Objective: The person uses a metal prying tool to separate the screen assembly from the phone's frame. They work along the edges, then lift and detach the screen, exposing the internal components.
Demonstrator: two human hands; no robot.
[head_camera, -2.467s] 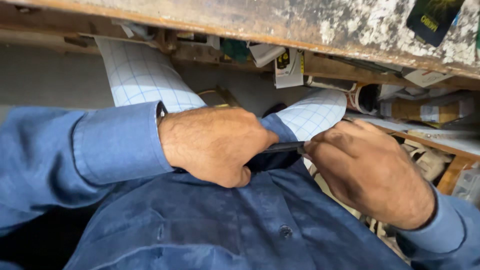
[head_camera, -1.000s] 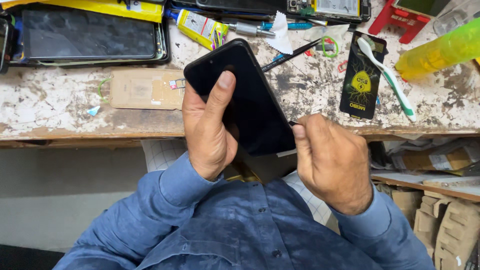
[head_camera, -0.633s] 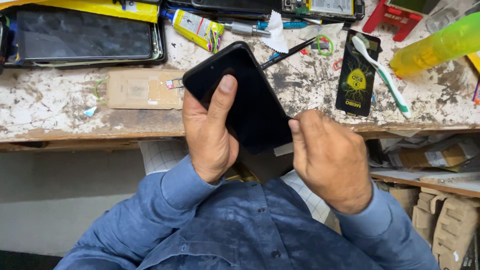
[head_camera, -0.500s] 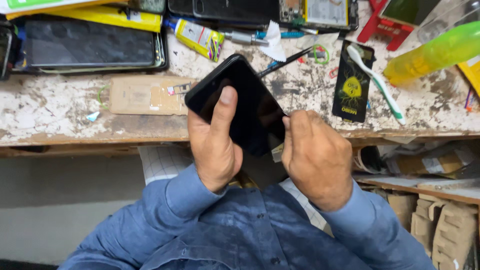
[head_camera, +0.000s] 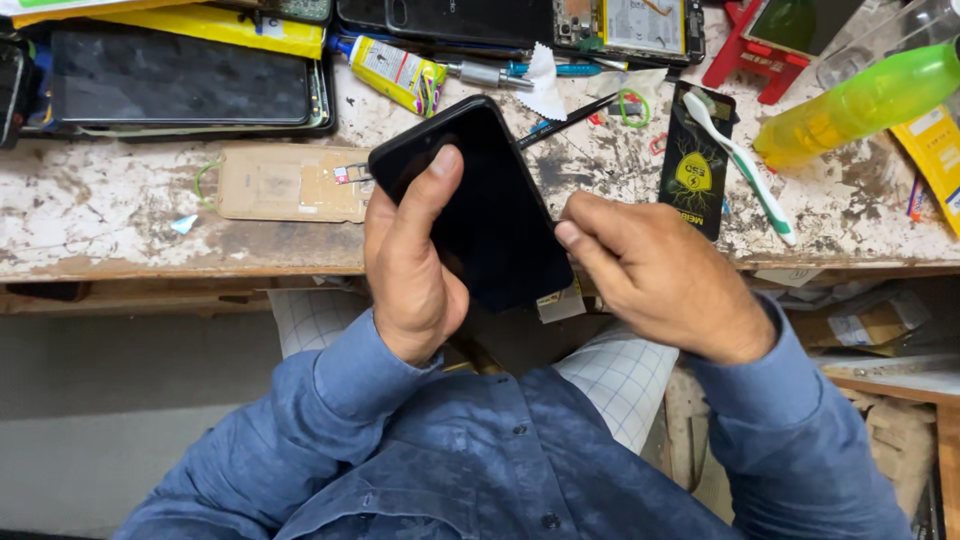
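Since half a second ago the right hand (head_camera: 655, 280) has slid off the phone's face toward 3 o'clock, so that only a fingertip (head_camera: 567, 235) now presses the right edge of the phone (head_camera: 480, 205). The left hand (head_camera: 415, 265) is clamped on the phone — thumb lying across the dark glass, fingers wrapped behind — and holds it tilted above the front edge of the desk (head_camera: 110, 215), its top corner pointing to 11 o'clock. The right hand's other fingers are curled in; whether they pinch anything I cannot tell.

On the desk, at 9 o'clock from the phone, a brown card (head_camera: 290, 185) lies flat. At 12 o'clock sits a yellow tube (head_camera: 400, 75), and at 2 o'clock a black packet (head_camera: 692, 175) with a toothbrush (head_camera: 745, 175) across it. Farther toward 2 o'clock a green bottle (head_camera: 860, 100) lies on its side. A tablet (head_camera: 180, 90) rests at 10 o'clock.
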